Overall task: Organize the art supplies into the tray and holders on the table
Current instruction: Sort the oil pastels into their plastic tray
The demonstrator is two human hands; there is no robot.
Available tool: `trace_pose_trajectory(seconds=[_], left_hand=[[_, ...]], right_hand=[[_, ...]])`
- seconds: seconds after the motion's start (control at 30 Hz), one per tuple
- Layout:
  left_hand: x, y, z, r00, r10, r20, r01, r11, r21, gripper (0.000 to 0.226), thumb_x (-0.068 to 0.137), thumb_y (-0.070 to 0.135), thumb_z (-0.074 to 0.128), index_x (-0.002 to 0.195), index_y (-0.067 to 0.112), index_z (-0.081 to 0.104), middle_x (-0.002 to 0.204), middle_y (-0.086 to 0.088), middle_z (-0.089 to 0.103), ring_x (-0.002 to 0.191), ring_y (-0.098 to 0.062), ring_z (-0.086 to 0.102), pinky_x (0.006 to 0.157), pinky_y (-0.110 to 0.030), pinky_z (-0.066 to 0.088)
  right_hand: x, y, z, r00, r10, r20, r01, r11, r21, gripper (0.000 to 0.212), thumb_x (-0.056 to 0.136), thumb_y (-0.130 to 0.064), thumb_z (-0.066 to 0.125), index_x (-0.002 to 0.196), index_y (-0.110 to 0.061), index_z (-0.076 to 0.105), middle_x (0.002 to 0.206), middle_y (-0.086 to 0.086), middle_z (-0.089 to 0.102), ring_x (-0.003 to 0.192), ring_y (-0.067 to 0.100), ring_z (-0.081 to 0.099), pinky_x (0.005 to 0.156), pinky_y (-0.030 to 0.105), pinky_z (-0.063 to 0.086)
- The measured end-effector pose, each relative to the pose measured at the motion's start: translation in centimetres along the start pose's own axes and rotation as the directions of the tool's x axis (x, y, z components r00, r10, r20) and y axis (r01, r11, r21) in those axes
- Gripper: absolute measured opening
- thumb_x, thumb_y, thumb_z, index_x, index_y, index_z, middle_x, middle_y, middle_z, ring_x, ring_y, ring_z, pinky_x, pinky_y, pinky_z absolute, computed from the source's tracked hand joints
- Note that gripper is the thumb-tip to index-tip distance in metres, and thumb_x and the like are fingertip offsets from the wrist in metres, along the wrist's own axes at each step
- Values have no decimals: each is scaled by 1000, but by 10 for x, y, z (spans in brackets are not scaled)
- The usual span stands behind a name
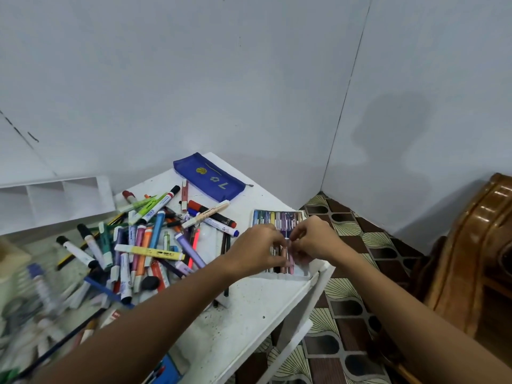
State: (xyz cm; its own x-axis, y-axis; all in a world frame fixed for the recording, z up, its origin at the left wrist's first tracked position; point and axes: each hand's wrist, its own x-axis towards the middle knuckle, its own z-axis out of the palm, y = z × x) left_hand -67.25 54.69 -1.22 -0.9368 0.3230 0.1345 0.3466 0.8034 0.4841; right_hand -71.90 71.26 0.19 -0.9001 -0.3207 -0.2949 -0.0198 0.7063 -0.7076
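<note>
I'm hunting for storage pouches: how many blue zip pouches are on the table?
1. The blue zip pouch lies flat at the table's far edge by the wall, beyond the marker pile. Others could be hidden under the pile.

White table (257, 306), navy mesh pencil pouch (209, 177) with yellow print. Yellow highlighter (149, 252), orange marker (145, 246). Floor tiles (343, 317): brown/cream fan pattern.

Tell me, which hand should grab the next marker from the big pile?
Probably the left hand. The marker pile lies on its side, while the right hand is farther away over the crayon tray near the table's edge.
</note>
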Motion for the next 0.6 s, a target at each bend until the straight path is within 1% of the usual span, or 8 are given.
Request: trace_pose_trajectory(seconds=[0.1, 0.17, 0.23, 0.3, 0.37, 0.47, 0.53, 0.6], left_hand=[[-8, -5, 0, 985, 158, -61, -155, 986, 57, 32, 76, 30, 81, 103, 14, 75, 97, -2, 65, 86, -17, 60, 71, -37, 53], [-12, -9, 2, 935, 347, -65, -333, 928, 167, 23, 77, 25, 80, 96, 11, 77, 102, -6, 70, 90, -21, 63, 70, -38, 56], [-17, -14, 4, 878, 478, -33, -460, 859, 226, 19, 82, 24, 74, 96, 11, 77, 110, -6, 71, 97, -22, 63, 73, -37, 55], [-21, -20, 7, 864, 503, 4, -484, 831, 274, 24, 87, 28, 66, 104, 14, 76, 119, -3, 69, 111, -23, 60, 79, -39, 53], [-24, -25, 8, 869, 494, 27, -474, 817, 329, 29, 88, 32, 63, 110, 17, 73, 126, -1, 65, 123, -24, 54, 86, -41, 51], [-26, -28, 7, 884, 463, 59, -455, 827, 329, 34, 87, 33, 63, 116, 17, 71, 131, -1, 62, 130, -27, 48, 92, -42, 45], [-27, -28, 8, 895, 433, 108, -444, 834, 328, 39, 90, 36, 59, 123, 17, 67, 135, 1, 60, 135, -26, 43, 95, -45, 43], [-26, -29, 8, 906, 393, 160, -424, 846, 324, 44, 94, 41, 52, 129, 17, 62, 141, 2, 55, 143, -24, 33, 100, -47, 39]], right_hand=[[-1, -1, 0, 1000, -7, -6, 7, 999, -33, 7, 82, -4, 75, 87, -6, 70, 73, 12, 72, 55, 17, 69, 57, 34, 61], [-1, -1, 0, 1000, -26, -17, 25, 998, -63, 7, 82, -6, 75, 85, -8, 69, 73, 8, 70, 54, 16, 67, 51, 28, 57], [-2, 0, 1, 997, -59, -41, 53, 989, -136, 11, 80, -12, 77, 78, -16, 66, 76, 2, 66, 59, 14, 64, 51, 26, 52], [-2, 1, 1, 996, -63, -70, 49, 981, -186, 19, 76, -17, 80, 70, -21, 63, 75, -2, 65, 66, 14, 62, 60, 31, 54], [-2, 3, 0, 996, -39, -75, 24, 981, -190, 22, 73, -21, 83, 66, -19, 62, 71, -2, 65, 64, 13, 59, 64, 35, 54], [0, 4, -2, 998, 4, -59, -15, 981, -193, 25, 71, -24, 85, 67, -14, 62, 72, 3, 68, 62, 15, 60, 66, 39, 55], [2, 4, -3, 999, 23, -47, -33, 973, -230, 27, 70, -28, 85, 66, -15, 62, 76, 3, 68, 68, 17, 61, 69, 41, 55], [3, 4, -3, 999, 35, -34, -42, 966, -256, 28, 69, -30, 85, 63, -18, 60, 77, 2, 68, 74, 20, 63, 73, 41, 54]])
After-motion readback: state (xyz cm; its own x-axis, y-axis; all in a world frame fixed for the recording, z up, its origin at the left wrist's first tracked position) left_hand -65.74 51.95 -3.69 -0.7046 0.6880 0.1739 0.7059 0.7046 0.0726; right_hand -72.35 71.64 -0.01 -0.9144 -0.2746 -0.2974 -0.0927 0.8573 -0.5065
